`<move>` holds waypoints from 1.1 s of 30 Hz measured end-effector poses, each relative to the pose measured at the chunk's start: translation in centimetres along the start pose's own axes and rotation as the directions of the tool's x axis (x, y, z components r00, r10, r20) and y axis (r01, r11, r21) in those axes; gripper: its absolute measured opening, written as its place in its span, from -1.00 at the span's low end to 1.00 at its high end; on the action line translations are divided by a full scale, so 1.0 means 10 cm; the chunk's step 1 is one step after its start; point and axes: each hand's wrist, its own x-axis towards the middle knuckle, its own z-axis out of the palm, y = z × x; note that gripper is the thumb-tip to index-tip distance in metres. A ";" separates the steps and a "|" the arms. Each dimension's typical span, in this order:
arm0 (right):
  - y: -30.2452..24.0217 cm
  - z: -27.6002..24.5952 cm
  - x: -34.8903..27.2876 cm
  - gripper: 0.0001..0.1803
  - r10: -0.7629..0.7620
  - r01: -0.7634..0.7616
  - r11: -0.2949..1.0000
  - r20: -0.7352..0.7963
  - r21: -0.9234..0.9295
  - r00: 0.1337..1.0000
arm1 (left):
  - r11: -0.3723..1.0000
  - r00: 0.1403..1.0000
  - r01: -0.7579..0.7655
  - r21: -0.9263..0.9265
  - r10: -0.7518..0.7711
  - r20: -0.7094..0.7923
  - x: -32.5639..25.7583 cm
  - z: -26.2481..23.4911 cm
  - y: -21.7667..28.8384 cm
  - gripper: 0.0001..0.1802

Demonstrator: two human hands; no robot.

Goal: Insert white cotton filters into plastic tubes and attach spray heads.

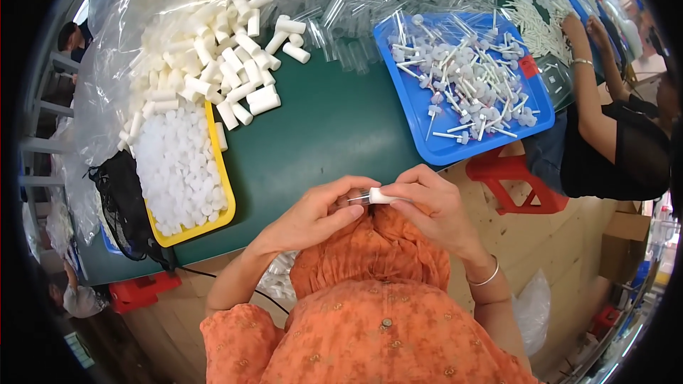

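Observation:
Just past the table's near edge, my left hand pinches a narrow clear tube between thumb and fingers. My right hand grips a short white cylinder, which meets the tube's right end; whether it sits inside or over the tube cannot be made out. More white cylinders lie heaped at the back left. In front of them, a yellow tray is full of small whitish plastic pieces. To the right, a blue tray holds many thin white sticks with translucent round pieces on them.
Clear tubes are piled along the table's far side. At right, another person's hand is near a heap of white sticks. A black mesh bag lies left of the yellow tray. Red stools stand by the green table.

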 end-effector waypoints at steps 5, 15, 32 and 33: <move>-0.04 -0.02 0.06 -0.78 -0.121 0.128 0.977 0.049 -0.171 0.991 | 0.959 0.998 0.066 0.277 -0.056 -0.043 -0.05 0.06 0.12 -0.65; -0.04 -0.11 0.14 -0.78 0.099 -0.129 0.964 0.135 0.234 0.986 | 0.992 0.993 0.119 0.049 -0.117 -0.025 -0.19 -0.03 0.08 -0.70; 0.12 0.18 -0.08 -0.87 0.237 -0.442 0.821 0.490 0.361 0.839 | 0.913 0.981 -0.055 0.404 0.124 -0.147 -0.31 0.42 -0.31 -0.73; 0.12 0.22 -0.11 -0.86 0.237 -0.417 0.845 0.465 0.335 0.853 | 0.908 0.978 -0.036 0.418 0.118 -0.174 -0.33 0.44 -0.33 -0.74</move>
